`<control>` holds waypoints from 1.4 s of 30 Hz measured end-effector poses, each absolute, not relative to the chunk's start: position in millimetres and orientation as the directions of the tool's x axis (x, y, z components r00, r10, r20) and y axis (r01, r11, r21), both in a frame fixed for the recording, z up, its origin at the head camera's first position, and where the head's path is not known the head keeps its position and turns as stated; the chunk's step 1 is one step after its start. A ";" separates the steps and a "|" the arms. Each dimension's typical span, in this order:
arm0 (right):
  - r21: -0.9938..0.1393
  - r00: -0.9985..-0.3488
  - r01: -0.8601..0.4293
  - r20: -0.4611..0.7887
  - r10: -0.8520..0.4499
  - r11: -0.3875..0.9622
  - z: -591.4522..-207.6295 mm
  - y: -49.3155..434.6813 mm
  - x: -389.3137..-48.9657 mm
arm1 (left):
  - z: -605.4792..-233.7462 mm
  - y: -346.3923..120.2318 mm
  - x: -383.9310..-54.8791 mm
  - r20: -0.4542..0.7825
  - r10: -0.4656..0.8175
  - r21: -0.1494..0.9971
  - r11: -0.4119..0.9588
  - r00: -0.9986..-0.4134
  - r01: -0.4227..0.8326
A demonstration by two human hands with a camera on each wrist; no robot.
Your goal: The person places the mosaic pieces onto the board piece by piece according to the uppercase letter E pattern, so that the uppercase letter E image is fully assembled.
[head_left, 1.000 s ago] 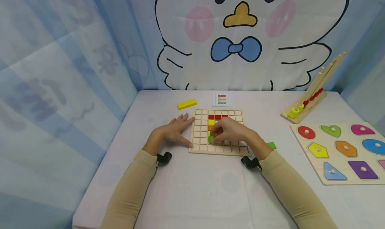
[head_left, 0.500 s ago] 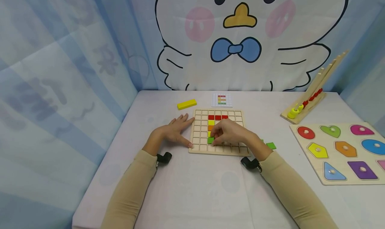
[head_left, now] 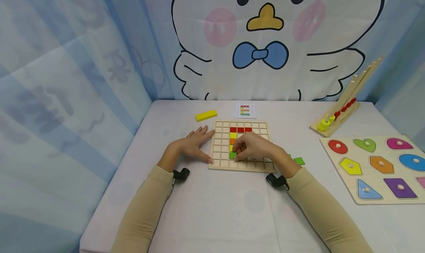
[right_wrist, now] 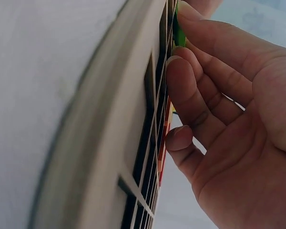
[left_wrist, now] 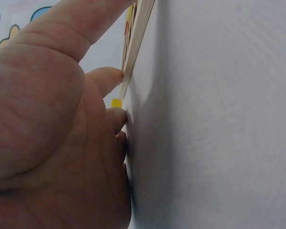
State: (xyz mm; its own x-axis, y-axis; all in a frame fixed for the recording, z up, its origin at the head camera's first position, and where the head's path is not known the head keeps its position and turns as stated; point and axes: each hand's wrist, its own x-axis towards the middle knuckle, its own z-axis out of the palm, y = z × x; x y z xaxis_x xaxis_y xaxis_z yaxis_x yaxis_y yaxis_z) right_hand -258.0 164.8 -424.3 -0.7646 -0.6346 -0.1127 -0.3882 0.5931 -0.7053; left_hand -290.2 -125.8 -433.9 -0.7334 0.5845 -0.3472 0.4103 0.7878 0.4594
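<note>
A wooden grid board lies on the table, with a row of red tiles and yellow and orange tiles below its left end. My right hand is over the board, thumb and fingers pinching a green tile at the foot of that column. In the right wrist view the green tile shows at the thumb tip; the other fingers curl close over the grid. My left hand rests spread at the board's left edge, index finger and thumb touching the frame. My right hand hides part of the grid.
More green tiles lie beside the right wrist. A yellow bar and a printed pattern card are behind the board. At the right stand a wooden peg rack with red and yellow beads and a knobbed shape puzzle.
The green tile, tilted a second ago, now lies flat in line with the column. My right hand has shifted only slightly; the left hand stays put.
</note>
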 end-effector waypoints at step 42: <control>-0.673 -0.912 -0.345 0.076 -0.403 0.654 -410.4 241.4 -263.3 | -435.0 -125.4 -290.3 -0.351 0.577 0.446 0.795 -0.737 0.411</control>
State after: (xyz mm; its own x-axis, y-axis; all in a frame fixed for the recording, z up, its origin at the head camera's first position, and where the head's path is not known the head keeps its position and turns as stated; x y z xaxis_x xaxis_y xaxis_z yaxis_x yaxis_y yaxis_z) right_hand -263.3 241.4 -410.4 -0.9120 -0.4033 0.0756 -0.3450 0.6540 -0.6732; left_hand -290.3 -125.4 -435.0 -0.7374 0.5774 -0.3505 0.4105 0.7952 0.4462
